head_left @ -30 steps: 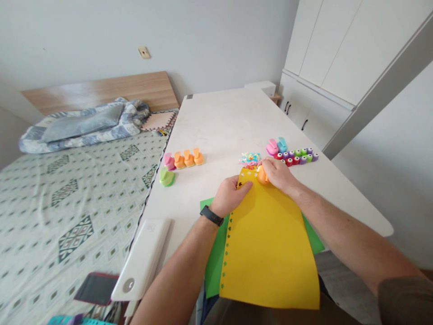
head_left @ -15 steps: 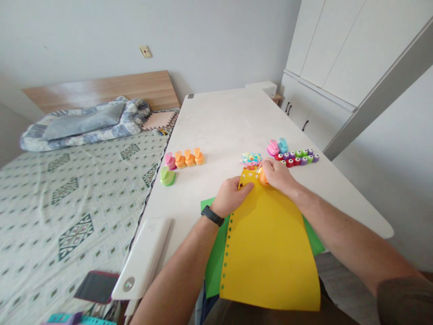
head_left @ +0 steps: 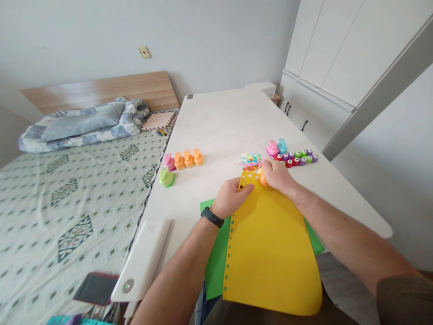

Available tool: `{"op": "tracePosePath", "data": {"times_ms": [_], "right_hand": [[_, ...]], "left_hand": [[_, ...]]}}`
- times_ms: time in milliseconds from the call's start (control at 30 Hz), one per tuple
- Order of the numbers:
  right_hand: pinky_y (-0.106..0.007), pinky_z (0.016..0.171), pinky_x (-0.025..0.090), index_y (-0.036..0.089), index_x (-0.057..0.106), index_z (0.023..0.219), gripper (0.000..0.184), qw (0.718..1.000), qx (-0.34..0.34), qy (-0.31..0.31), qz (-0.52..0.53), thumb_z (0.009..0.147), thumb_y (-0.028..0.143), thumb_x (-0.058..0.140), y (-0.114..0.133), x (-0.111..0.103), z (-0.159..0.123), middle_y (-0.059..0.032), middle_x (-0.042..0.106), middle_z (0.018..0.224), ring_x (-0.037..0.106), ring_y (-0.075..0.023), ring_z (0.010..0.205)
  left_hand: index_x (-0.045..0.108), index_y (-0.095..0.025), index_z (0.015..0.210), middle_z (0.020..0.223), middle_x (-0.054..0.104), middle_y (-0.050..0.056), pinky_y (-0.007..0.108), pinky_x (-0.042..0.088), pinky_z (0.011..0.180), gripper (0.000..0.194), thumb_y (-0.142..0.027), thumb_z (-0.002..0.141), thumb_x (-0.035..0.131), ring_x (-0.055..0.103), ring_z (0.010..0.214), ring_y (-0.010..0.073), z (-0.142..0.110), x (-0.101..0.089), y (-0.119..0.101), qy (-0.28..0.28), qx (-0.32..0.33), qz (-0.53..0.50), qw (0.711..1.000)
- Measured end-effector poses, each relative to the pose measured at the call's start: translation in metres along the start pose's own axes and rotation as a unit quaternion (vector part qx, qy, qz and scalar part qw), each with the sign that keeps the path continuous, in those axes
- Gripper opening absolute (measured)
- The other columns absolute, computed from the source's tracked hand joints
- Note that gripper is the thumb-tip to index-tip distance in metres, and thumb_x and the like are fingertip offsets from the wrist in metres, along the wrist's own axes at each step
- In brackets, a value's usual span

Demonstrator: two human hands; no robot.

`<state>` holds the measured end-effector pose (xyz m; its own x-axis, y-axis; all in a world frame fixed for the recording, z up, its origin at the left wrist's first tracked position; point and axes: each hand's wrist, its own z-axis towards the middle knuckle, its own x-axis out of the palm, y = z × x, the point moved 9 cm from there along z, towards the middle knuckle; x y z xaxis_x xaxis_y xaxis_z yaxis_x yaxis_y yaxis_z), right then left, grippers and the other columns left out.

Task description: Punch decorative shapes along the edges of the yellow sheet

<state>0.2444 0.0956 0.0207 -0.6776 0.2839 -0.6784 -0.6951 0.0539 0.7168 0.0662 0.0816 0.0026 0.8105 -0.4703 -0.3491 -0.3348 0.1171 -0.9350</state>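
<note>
A yellow paper sheet (head_left: 270,243) lies over a green sheet (head_left: 216,262) at the near edge of the white table (head_left: 230,122). Small shapes are punched along its left and far edges. My left hand (head_left: 232,196) grips the yellow sheet's far left corner, thumb on top. My right hand (head_left: 275,175) is closed over an orange paper punch (head_left: 261,177) set on the sheet's far edge. A small heap of coloured paper cut-outs (head_left: 250,160) lies just beyond the punch.
A row of pink and orange punches (head_left: 184,159) and a green punch (head_left: 167,177) stand to the left. Pink and blue punches (head_left: 276,146) with a row of small round punches (head_left: 297,156) stand to the right. A bed (head_left: 74,180) lies left of the table; a white device (head_left: 142,259) rests near its corner.
Both hands stay where they were on the sheet and punch. The yellow sheet's near end has shifted slightly to the right.
</note>
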Motion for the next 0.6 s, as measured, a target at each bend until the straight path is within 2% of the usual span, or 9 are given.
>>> {"op": "tracePosePath", "data": {"times_ms": [600], "right_hand": [[-0.03,0.069,0.038,0.02,0.067,0.074,0.036,1.0,-0.002,-0.001,-0.003,0.093,0.029,0.038,0.0016,0.0018,0.0017,-0.006,0.072,0.08,0.063,-0.0206,0.08]], "left_hand": [[0.065,-0.015,0.079,0.067,0.059,0.0,0.022,0.035,0.051,0.034,-0.049,0.082,0.063,0.052,0.059,0.0127,-0.0007,-0.0001,-0.002,-0.002,0.015,0.006,1.0]]}}
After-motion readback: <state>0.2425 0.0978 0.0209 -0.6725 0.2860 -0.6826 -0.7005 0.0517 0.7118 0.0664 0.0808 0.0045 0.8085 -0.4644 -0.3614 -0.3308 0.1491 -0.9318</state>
